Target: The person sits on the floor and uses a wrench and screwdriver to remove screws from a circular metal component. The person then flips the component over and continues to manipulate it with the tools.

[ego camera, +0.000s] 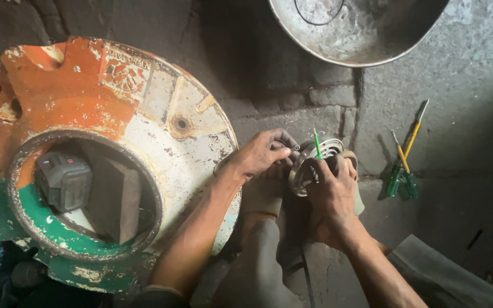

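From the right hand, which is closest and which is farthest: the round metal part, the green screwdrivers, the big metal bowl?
1. Round metal part: under the right hand, touching it.
2. Green screwdrivers: on the floor to its right.
3. Metal bowl: at the top edge.

The floor [463, 131] is rough grey concrete, dark and dirty. A painted orange, white and green metal disc [87, 154] lies left; a metal basin [360, 34] above.

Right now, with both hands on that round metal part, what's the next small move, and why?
Probably steady the round metal part with the left hand and work the thin green-tipped tool in the right hand a little deeper: its tip sits at the part's centre, and both hands already brace it.
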`<state>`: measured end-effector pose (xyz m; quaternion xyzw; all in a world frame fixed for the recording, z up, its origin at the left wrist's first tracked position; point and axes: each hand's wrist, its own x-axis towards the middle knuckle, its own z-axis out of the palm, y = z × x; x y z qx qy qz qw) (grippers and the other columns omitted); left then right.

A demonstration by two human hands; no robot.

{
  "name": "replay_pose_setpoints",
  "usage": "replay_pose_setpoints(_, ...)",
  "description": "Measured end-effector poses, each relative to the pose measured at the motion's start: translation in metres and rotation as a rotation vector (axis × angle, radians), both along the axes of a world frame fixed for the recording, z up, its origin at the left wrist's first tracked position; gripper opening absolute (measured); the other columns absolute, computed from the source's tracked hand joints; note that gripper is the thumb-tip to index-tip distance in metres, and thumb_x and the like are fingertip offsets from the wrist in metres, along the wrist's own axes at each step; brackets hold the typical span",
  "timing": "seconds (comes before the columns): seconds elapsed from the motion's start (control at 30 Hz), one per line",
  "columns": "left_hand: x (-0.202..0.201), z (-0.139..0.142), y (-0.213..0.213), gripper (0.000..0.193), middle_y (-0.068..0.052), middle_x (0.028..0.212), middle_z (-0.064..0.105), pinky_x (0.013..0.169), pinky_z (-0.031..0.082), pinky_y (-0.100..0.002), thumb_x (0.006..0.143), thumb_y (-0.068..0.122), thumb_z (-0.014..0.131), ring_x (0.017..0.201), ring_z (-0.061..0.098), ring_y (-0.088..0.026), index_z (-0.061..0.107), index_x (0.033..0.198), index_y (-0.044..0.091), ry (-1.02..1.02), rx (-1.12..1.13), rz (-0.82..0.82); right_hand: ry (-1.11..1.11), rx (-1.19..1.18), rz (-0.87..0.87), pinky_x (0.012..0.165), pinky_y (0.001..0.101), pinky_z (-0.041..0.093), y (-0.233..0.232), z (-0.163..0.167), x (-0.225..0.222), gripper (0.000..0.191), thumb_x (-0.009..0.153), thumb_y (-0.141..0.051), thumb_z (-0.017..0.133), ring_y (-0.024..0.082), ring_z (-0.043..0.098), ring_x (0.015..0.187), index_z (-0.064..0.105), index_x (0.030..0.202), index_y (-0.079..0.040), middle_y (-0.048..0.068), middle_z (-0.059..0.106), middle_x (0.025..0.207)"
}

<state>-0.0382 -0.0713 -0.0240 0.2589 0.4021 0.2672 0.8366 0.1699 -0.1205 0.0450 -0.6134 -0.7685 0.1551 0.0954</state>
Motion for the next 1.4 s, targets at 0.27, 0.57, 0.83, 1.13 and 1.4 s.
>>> replay_pose_setpoints(0.27, 0.003, 0.006, -0.001, 0.019, -0.010, 0.097, 0.076, 0.075, 0.057, -0.029, 0.095, 0.004, 0.061, 0.086, 0.070, -0.013, 0.064, 0.113, 0.000, 0.090, 0.038, 0.008, -0.021, -0.119, -0.045, 0.073, 0.0518, 0.049, 0.008, 0.002, -0.007, 0.049, 0.063, -0.019, 0.085, 0.041, 0.059, 0.097, 0.067, 0.108, -0.013, 0.017, 0.057, 0.104)
replay_pose_setpoints(0.57, 0.003, -0.001, -0.001, 0.018, -0.011, 0.101, 0.076, 0.080, 0.060, -0.030, 0.094, 0.004, 0.061, 0.091, 0.073, -0.016, 0.064, 0.112, -0.002, 0.093, 0.134, -0.002, 0.191, -0.206, -0.032, 0.077, 0.0474, 0.052, 0.015, 0.014, 0.014, 0.035, 0.075, -0.007, 0.077, 0.038, 0.062, 0.095, 0.066, 0.108, -0.012, 0.017, 0.058, 0.105)
replay_pose_setpoints(0.83, 0.003, -0.005, -0.004, 0.018, -0.012, 0.100, 0.075, 0.080, 0.059, -0.030, 0.095, 0.004, 0.061, 0.089, 0.071, -0.015, 0.064, 0.112, -0.002, 0.075, 0.099, 0.013, 0.115, -0.073, -0.247, 0.072, 0.0393, 0.052, 0.019, 0.014, 0.047, 0.017, 0.089, -0.009, 0.075, 0.029, 0.065, 0.084, 0.068, 0.104, -0.004, 0.013, 0.062, 0.097)
replay_pose_setpoints(1.13, 0.014, 0.049, 0.020, 0.012, -0.009, 0.098, 0.079, 0.072, 0.061, -0.029, 0.099, 0.010, 0.058, 0.080, 0.078, -0.015, 0.062, 0.109, 0.002, 0.383, 0.289, 0.174, 0.411, -0.129, -0.683, 0.064, 0.0274, 0.051, 0.035, 0.009, 0.104, 0.011, 0.103, -0.007, 0.066, 0.011, 0.062, 0.077, 0.070, 0.113, -0.003, 0.003, 0.066, 0.093)
replay_pose_setpoints(1.4, 0.048, 0.060, 0.149, 0.031, -0.015, 0.080, 0.075, 0.060, 0.056, -0.037, 0.103, 0.015, 0.059, 0.070, 0.077, -0.025, 0.054, 0.132, 0.008, 0.837, 0.731, 0.189, 0.220, 0.070, -0.574, 0.073, 0.0350, 0.051, 0.094, -0.067, 0.191, 0.010, 0.098, 0.001, 0.067, 0.021, 0.065, 0.087, 0.073, 0.105, 0.002, 0.010, 0.067, 0.099)
